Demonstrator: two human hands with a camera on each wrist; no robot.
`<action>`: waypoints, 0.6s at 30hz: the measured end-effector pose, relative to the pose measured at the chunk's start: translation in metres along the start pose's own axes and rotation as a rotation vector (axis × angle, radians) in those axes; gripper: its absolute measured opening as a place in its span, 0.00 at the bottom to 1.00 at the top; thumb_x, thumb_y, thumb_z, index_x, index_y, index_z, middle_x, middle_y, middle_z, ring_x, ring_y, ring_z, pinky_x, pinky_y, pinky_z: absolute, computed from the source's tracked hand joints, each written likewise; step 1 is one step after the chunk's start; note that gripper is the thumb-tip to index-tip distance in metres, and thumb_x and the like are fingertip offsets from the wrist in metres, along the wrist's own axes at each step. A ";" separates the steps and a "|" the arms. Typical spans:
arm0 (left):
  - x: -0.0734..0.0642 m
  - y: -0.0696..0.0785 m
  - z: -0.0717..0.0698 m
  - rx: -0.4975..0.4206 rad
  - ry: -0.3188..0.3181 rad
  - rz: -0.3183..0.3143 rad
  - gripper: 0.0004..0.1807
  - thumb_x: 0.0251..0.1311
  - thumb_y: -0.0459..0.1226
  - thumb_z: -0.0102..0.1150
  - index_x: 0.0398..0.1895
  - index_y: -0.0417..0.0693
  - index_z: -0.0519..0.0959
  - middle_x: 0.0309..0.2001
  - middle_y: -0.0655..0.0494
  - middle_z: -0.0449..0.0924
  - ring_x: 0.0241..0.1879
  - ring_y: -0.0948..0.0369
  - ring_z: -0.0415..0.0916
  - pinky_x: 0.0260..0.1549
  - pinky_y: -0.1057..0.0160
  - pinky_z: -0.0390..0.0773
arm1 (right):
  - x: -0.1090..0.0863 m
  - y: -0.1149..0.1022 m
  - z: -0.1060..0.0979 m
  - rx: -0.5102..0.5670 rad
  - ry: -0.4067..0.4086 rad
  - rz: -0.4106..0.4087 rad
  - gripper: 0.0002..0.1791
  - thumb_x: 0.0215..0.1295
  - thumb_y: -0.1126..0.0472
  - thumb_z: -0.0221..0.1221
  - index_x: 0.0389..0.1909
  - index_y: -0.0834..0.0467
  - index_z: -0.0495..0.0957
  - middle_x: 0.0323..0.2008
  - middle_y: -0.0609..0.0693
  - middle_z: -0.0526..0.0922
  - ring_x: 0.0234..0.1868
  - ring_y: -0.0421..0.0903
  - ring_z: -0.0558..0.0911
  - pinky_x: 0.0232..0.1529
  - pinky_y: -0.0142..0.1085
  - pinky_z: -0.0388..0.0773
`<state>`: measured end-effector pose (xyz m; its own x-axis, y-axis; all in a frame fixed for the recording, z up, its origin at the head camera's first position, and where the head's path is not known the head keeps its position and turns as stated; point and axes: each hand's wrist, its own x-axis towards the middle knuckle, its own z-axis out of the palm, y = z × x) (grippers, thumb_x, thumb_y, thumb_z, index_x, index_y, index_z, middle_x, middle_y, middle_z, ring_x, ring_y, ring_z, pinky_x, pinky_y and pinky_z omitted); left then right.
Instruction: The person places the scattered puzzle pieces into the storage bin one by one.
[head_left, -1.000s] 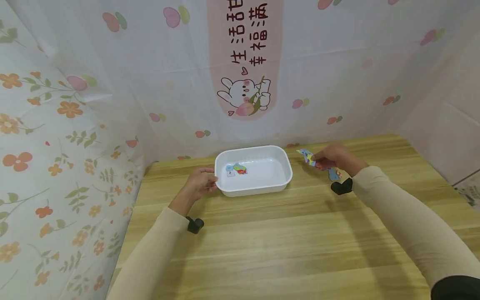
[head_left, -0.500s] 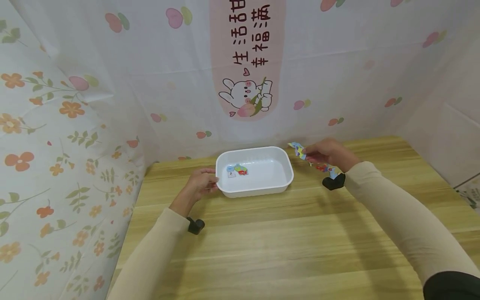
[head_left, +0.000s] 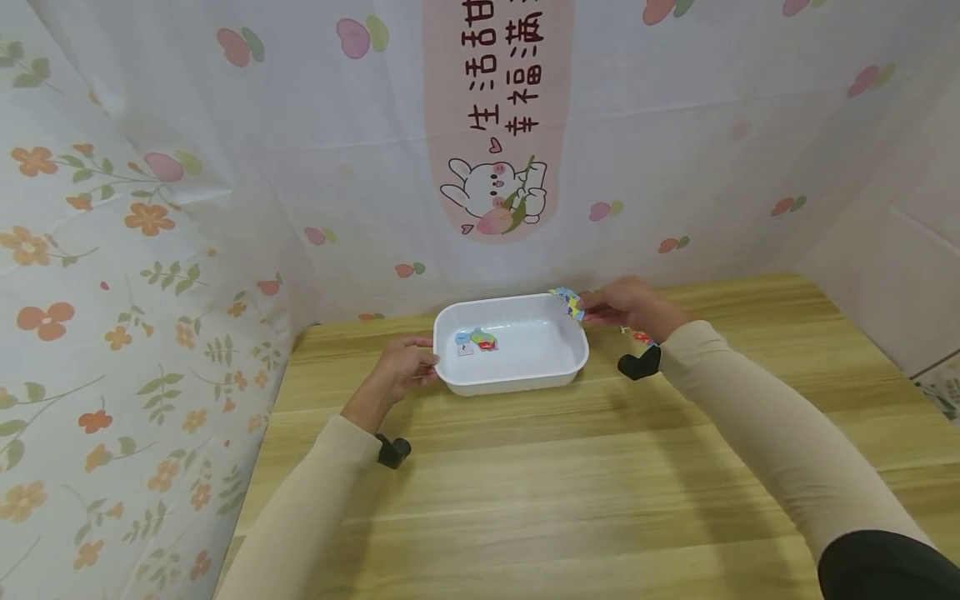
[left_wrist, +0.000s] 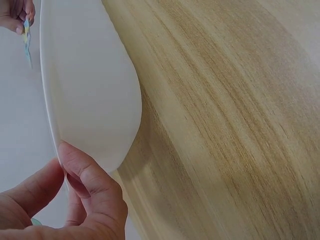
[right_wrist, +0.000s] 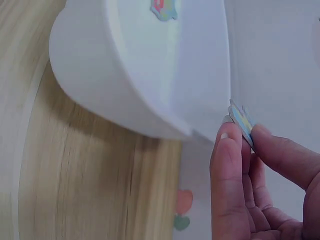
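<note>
A white plastic tray [head_left: 510, 387] stands on the table against the back curtain. My left hand [head_left: 401, 367] pinches its left rim between thumb and fingers, as the left wrist view shows at the tray wall [left_wrist: 95, 85]. Over the far right corner of the tray, my right hand [head_left: 626, 302] holds a flat, multicoloured cardboard cut-out [head_left: 567, 303]. Thumb and fingertips grip the thin cut-out [right_wrist: 241, 125] by its edge. Inside the tray, toward the left, lie a green-and-red cut-out [head_left: 483, 339] and a small pale blue-and-white one [head_left: 464, 343].
Beside the tray, a red-patterned cut-out [head_left: 642, 337] lies on the wooden table [head_left: 525, 483], partly hidden by the right forearm and its black wrist mount [head_left: 640, 363]. A printed curtain [head_left: 352, 167] hangs behind and along the left side.
My right hand has carried the cut-out leftward from the table's right side to the tray's far right corner. The left hand has stayed on the tray's rim.
</note>
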<state>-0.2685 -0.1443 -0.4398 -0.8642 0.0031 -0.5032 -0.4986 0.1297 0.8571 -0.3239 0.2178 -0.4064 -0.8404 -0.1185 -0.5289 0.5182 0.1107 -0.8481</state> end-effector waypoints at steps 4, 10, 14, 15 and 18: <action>0.000 0.000 0.000 -0.003 0.001 -0.003 0.22 0.61 0.26 0.57 0.60 0.39 0.72 0.34 0.46 0.79 0.26 0.60 0.77 0.26 0.68 0.78 | 0.003 0.000 0.013 -0.037 0.022 0.014 0.04 0.61 0.72 0.62 0.36 0.67 0.76 0.21 0.53 0.83 0.22 0.43 0.85 0.37 0.35 0.84; 0.003 -0.002 0.000 -0.016 -0.003 -0.001 0.22 0.61 0.25 0.57 0.59 0.39 0.72 0.32 0.48 0.78 0.26 0.60 0.76 0.25 0.69 0.77 | 0.011 0.000 0.032 -0.075 0.037 0.041 0.03 0.60 0.72 0.63 0.30 0.65 0.78 0.19 0.53 0.83 0.19 0.42 0.83 0.30 0.32 0.83; 0.004 -0.002 -0.001 -0.007 -0.003 0.002 0.22 0.61 0.26 0.57 0.59 0.39 0.72 0.31 0.50 0.77 0.27 0.59 0.77 0.26 0.69 0.77 | 0.014 0.000 0.044 -0.110 0.040 0.045 0.03 0.61 0.73 0.62 0.34 0.68 0.77 0.19 0.53 0.83 0.19 0.42 0.83 0.29 0.31 0.83; 0.004 -0.002 -0.001 -0.005 -0.002 0.000 0.22 0.61 0.26 0.57 0.59 0.39 0.72 0.31 0.50 0.77 0.27 0.59 0.77 0.26 0.69 0.77 | 0.015 0.000 0.047 -0.118 0.041 0.048 0.03 0.61 0.73 0.61 0.35 0.69 0.77 0.19 0.53 0.83 0.19 0.42 0.83 0.29 0.31 0.83; 0.004 -0.002 -0.001 -0.002 0.002 -0.003 0.22 0.62 0.26 0.56 0.60 0.39 0.72 0.32 0.49 0.78 0.27 0.59 0.77 0.26 0.69 0.77 | 0.019 0.002 0.056 -0.134 0.031 0.052 0.05 0.61 0.74 0.60 0.37 0.71 0.76 0.19 0.54 0.82 0.20 0.42 0.83 0.29 0.31 0.83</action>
<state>-0.2708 -0.1453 -0.4430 -0.8628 0.0009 -0.5055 -0.5013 0.1277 0.8558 -0.3301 0.1609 -0.4201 -0.8188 -0.0789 -0.5686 0.5366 0.2468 -0.8069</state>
